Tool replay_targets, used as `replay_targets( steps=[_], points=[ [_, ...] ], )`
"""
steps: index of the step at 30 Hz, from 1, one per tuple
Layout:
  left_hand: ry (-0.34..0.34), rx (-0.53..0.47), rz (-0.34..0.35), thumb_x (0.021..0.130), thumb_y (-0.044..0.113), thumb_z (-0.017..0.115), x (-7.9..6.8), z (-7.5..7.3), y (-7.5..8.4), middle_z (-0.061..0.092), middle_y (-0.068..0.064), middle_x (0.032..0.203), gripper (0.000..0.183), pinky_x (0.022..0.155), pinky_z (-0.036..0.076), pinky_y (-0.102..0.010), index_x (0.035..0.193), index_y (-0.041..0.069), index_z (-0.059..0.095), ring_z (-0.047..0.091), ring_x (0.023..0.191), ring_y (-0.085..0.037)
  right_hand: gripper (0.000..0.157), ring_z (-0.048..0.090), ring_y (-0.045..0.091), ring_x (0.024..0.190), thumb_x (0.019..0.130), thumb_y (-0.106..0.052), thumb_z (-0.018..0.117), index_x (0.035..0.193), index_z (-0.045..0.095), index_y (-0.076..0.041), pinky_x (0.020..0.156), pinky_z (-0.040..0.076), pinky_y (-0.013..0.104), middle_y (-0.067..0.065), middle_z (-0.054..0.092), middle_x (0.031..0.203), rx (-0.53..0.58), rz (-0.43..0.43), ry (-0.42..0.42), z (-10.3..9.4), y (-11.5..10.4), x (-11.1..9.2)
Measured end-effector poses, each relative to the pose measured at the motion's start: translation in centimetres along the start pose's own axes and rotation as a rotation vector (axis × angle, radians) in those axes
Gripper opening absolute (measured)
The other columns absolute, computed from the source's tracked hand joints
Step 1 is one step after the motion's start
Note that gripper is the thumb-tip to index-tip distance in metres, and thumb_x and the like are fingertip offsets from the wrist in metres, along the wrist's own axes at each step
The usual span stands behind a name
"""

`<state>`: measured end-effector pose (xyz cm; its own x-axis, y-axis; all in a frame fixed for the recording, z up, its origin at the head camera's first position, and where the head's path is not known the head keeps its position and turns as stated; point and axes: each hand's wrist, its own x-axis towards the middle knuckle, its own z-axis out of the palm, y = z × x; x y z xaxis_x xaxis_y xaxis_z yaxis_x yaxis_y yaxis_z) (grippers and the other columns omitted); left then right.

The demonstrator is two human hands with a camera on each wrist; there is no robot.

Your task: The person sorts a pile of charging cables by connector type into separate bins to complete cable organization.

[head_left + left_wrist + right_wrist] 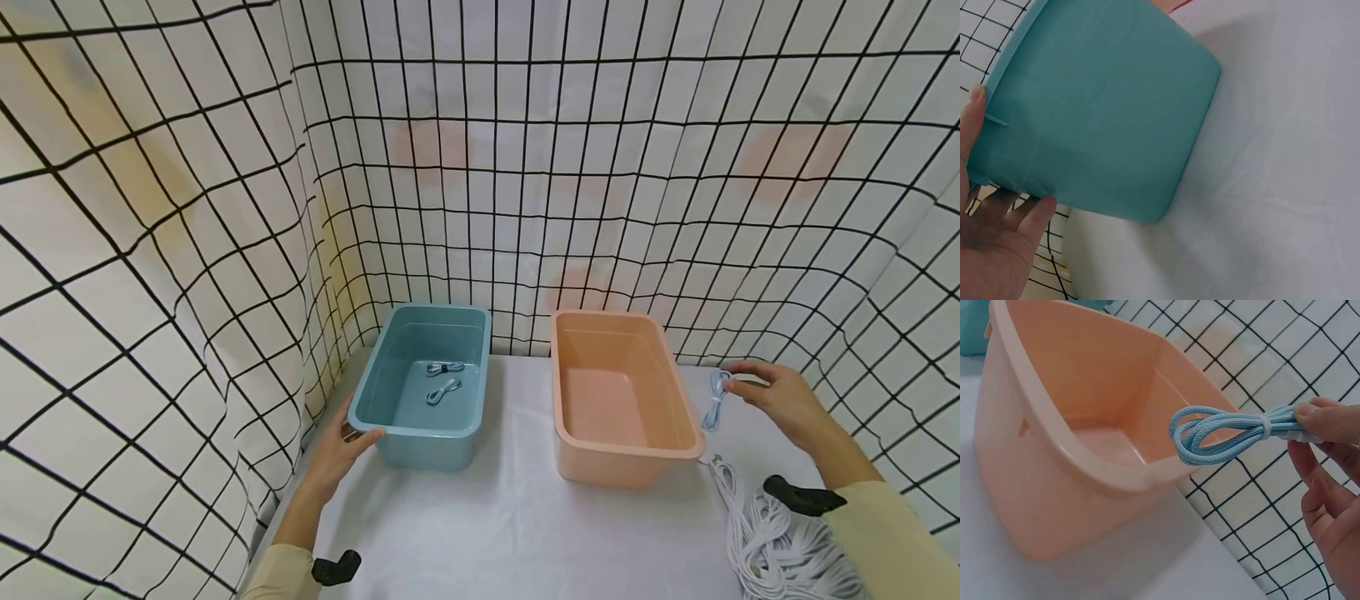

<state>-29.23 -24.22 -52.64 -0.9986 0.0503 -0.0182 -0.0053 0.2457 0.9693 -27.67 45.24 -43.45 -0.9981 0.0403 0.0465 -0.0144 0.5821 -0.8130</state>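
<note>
My right hand (780, 402) pinches a bundled light-blue braided cable (1222, 434) at one end, thumb against fingers. Its loops hang beside the right rim of the orange bin (1041, 494), and a pale tie wraps the bundle. At the near left corner of the blue bin (427, 450), my left hand (335, 450) holds the rim, thumb on top and fingers against the outside wall. Inside that bin lie two bundled cables: one with a dark band (445, 367), the other with a light tie (443, 391). No cable shows inside the orange bin.
A tangled heap of white cables (780, 542) lies on the white-covered table (517, 525) at the front right, below my right forearm. Black grid netting (495, 175) over white sheeting encloses the back and both sides.
</note>
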Motion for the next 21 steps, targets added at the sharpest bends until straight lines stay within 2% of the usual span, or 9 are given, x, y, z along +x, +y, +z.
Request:
replay_targets(
  steps=[5,8,10,12,13,15,19,21],
  points=[
    [-0.001,0.002,-0.009,0.093,0.030,0.081,0.1,0.0,0.1,0.032,-0.022,0.163,0.099,0.110,0.040,-0.059,0.168,0.022,0.016,0.040,0.142,-0.046,0.060,0.052,-0.013,0.101,0.101,-0.039,0.069,0.141,0.055,0.003,0.083,0.053,0.016,-0.008,0.057,0.126,-0.014,-0.004,-0.013,0.5,-1.0,0.8],
    [-0.002,0.003,-0.012,0.094,0.030,0.081,0.1,0.0,0.1,0.031,-0.022,0.162,0.099,0.110,0.041,-0.059,0.168,0.022,0.015,0.040,0.142,-0.046,0.059,0.053,-0.011,0.101,0.101,-0.039,0.069,0.140,0.056,0.004,0.084,0.053,0.017,-0.001,0.061,0.125,-0.024,-0.020,-0.017,0.8,-1.5,1.3],
    [-0.003,0.002,-0.014,0.094,0.030,0.081,0.1,0.1,0.1,0.031,-0.022,0.163,0.100,0.111,0.040,-0.059,0.168,0.021,0.014,0.039,0.143,-0.046,0.058,0.053,-0.008,0.104,0.102,-0.039,0.068,0.140,0.056,0.003,0.092,0.054,0.027,0.001,0.063,0.125,-0.022,-0.026,-0.025,1.0,-1.9,1.6],
    [-0.003,0.000,-0.013,0.094,0.030,0.081,0.1,0.1,0.0,0.031,-0.023,0.163,0.101,0.111,0.040,-0.060,0.168,0.020,0.014,0.038,0.143,-0.047,0.057,0.053,-0.002,0.108,0.102,-0.039,0.068,0.140,0.056,0.003,0.101,0.052,0.041,0.006,0.063,0.127,-0.022,-0.032,-0.033,1.3,-2.5,1.9],
    [-0.003,-0.001,-0.014,0.093,0.031,0.081,0.2,0.1,0.0,0.031,-0.023,0.163,0.101,0.111,0.040,-0.060,0.168,0.020,0.014,0.038,0.143,-0.047,0.057,0.053,0.003,0.111,0.102,-0.039,0.068,0.140,0.056,0.002,0.103,0.050,0.049,0.005,0.064,0.126,-0.020,-0.033,-0.039,1.5,-2.8,2.1],
    [-0.005,-0.001,-0.017,0.093,0.031,0.081,0.2,0.1,0.0,0.030,-0.023,0.163,0.102,0.111,0.039,-0.060,0.168,0.020,0.013,0.037,0.143,-0.047,0.057,0.055,0.013,0.116,0.102,-0.038,0.068,0.140,0.055,0.003,0.105,0.045,0.060,0.008,0.063,0.128,-0.003,-0.039,-0.048,1.9,-3.3,2.5],
    [-0.004,0.007,-0.025,0.093,0.032,0.081,0.1,0.0,0.0,0.030,-0.024,0.163,0.103,0.111,0.039,-0.059,0.168,0.020,0.012,0.038,0.143,-0.047,0.057,0.053,0.033,0.127,0.101,-0.037,0.070,0.140,0.056,0.002,0.107,0.043,0.060,0.015,0.058,0.136,0.041,-0.031,-0.060,3.1,-4.5,3.5],
    [-0.002,0.007,-0.029,0.093,0.031,0.081,0.0,0.0,0.1,0.030,-0.024,0.163,0.102,0.112,0.039,-0.059,0.168,0.020,0.012,0.038,0.143,-0.047,0.057,0.050,0.036,0.132,0.101,-0.036,0.071,0.140,0.056,0.002,0.110,0.041,0.059,0.018,0.055,0.140,0.080,-0.022,-0.069,3.8,-5.0,4.1]
  ],
)
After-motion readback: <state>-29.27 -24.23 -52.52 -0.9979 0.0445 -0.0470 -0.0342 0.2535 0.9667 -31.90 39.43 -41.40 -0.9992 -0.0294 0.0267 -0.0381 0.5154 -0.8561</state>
